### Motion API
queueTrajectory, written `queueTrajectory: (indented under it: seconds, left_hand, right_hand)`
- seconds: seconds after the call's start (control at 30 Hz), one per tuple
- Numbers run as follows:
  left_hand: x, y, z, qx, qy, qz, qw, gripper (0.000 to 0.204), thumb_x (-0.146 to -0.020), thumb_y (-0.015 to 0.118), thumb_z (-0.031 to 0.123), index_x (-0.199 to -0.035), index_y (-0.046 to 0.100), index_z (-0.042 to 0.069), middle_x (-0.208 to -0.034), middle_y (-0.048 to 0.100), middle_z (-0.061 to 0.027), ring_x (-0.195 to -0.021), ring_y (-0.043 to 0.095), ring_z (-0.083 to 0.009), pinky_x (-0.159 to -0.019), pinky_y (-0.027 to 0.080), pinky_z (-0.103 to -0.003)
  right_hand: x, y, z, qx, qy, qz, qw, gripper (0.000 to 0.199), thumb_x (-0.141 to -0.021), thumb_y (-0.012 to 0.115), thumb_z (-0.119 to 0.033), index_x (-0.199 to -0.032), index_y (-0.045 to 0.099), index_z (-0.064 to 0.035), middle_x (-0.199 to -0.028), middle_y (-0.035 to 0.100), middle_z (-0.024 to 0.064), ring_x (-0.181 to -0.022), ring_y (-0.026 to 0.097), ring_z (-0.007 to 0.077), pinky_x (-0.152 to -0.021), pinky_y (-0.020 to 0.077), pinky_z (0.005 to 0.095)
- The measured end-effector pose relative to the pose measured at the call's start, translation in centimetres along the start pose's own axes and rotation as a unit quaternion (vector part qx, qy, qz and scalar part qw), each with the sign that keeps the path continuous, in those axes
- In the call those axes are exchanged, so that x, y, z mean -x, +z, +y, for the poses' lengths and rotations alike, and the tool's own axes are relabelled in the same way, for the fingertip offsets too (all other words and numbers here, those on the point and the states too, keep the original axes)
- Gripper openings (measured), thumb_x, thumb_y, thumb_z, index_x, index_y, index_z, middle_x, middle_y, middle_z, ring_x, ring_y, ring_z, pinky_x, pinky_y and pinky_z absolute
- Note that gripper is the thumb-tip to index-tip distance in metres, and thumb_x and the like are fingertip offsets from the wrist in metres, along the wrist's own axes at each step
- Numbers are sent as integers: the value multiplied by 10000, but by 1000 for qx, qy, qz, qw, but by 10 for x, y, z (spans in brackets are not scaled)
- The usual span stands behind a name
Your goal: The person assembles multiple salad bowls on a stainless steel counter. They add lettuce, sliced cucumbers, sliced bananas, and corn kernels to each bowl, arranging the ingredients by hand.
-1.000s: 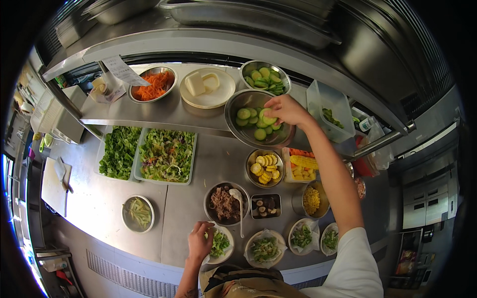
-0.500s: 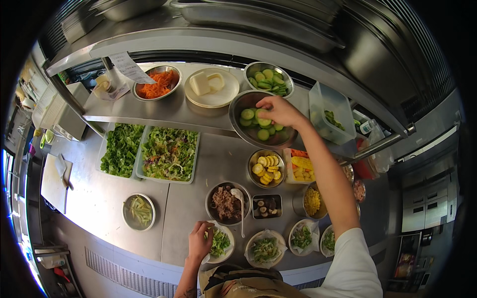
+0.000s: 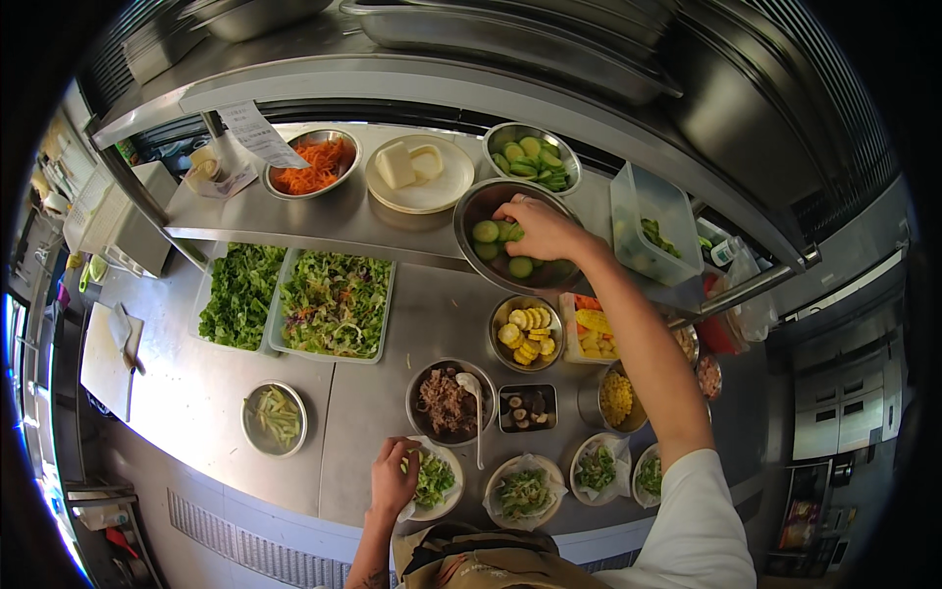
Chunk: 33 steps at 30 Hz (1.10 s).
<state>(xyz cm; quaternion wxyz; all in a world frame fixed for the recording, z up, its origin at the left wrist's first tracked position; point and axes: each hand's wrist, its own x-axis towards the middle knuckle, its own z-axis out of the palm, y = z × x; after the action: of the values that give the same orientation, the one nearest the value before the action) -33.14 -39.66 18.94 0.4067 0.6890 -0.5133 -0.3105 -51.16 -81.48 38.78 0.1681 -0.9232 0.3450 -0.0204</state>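
Observation:
On the raised shelf, a metal bowl (image 3: pixel 481 270) holds round green vegetable slices (image 3: pixel 486 232), cucumber or zucchini. My right hand (image 3: pixel 535 228) reaches down into it, fingers bent and closed around some slices; the fingertips are partly hidden. Low at the front, my left hand (image 3: pixel 394 473) is curled at the near-left edge of a paper-lined bowl (image 3: pixel 449 499) of chopped greens, its fingertips gripping the rim. Just beyond that bowl stands a metal bowl of shredded meat (image 3: pixel 446 401) with a spoon (image 3: pixel 473 393) in it.
Similar lined bowls (image 3: pixel 525 493) stand along the front edge. Around them are yellow slices (image 3: pixel 526 334), corn kernels (image 3: pixel 616 398), a small mushroom tray (image 3: pixel 528 408), and salad tubs (image 3: pixel 334 304). Shredded carrot (image 3: pixel 312 165) and a plate (image 3: pixel 432 191) sit on the shelf, under an overhead rack (image 3: pixel 392 80).
My right hand has shifted slightly left and lower into the metal bowl, and covers more of the green slices. My left hand stays at the lined bowl.

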Motion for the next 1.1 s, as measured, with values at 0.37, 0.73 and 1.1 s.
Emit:
queueTrajectory:
  seconds: [0.37, 0.73, 1.1]
  left_hand:
    - [2, -2, 2, 3, 7, 1, 1000, 134, -919, 668, 16, -1046, 701, 41, -1069, 673, -133, -804, 704, -281, -719, 559, -389]
    - [3, 0, 1, -10, 15, 1, 1000, 125, -926, 671, 35, -1044, 702, 59, -1064, 674, -122, -820, 702, -289, -737, 560, -396]
    - [-1, 1, 6, -13, 4, -10, 1000, 135, -918, 660, 17, -1038, 710, 56, -1032, 692, -127, -804, 698, -300, -728, 560, -401]
  right_hand:
    - [14, -6, 12, -74, 14, 26, 997, 399, -801, 825, -147, -1159, 702, -24, -1061, 713, 128, -1071, 673, 312, -965, 527, 418]
    - [50, -25, -5, -89, 22, 31, 995, 468, -827, 799, -38, -1275, 666, -33, -1123, 698, 110, -1102, 666, 232, -980, 520, 342]
    - [32, 0, -22, -133, 51, 42, 989, 479, -769, 882, -154, -1170, 680, 16, -1077, 754, 187, -976, 724, 306, -884, 572, 405]
